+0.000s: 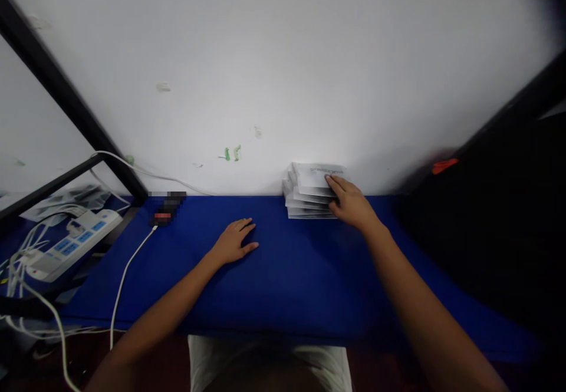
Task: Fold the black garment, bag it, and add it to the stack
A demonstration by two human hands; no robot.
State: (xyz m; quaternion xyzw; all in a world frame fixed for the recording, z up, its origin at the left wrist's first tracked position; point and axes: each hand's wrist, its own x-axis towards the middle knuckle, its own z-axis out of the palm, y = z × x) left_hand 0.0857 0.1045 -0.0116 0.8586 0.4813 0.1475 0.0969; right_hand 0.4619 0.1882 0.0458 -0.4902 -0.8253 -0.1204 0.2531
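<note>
A stack of white paper packets [307, 194] stands on the blue table surface [283, 280] against the white wall. My right hand [351, 203] rests on the right side of the stack, fingers laid over the top packet. My left hand [234, 241] lies flat, palm down, on the blue surface to the left of the stack, holding nothing, fingers slightly spread.
A white power strip [73, 244] with blue sockets and several white cables lies at the left. A small dark device [165, 209] with a white cable sits near the wall. A black frame bar [57, 85] slants at the left; a dark mass [495, 221] fills the right.
</note>
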